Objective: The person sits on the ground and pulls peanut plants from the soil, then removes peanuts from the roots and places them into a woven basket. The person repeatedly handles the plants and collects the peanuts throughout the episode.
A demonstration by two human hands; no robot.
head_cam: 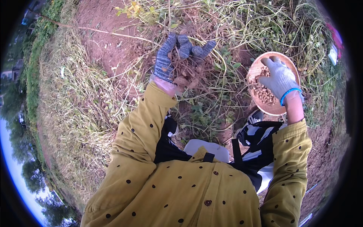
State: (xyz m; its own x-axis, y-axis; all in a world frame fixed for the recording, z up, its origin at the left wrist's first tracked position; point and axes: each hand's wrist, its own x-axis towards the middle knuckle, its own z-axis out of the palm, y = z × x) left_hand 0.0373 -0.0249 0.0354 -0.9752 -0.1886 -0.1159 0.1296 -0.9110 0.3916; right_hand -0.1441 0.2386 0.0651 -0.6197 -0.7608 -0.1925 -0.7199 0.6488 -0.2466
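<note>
My left hand (177,54), in a grey-blue knitted glove, grips a clump of peanut plant roots (185,68) with soil-covered pods on it. Its fingers curl over the stems at the upper middle of the view. To the right, a round woven basket (253,99) holds many loose peanuts in their shells (265,95). Over the basket is my right hand (276,72), in a white knitted glove with a blue cuff; its fingers are spread above the peanuts, and nothing shows in them.
Pulled peanut vines (227,93) cover the ground before me and at the left. Bare reddish soil (105,51) shows at the upper left, crossed by a long thin stalk (96,30). A shoe (253,117) stands just below the basket, and a pale seat (208,149) lies between my legs.
</note>
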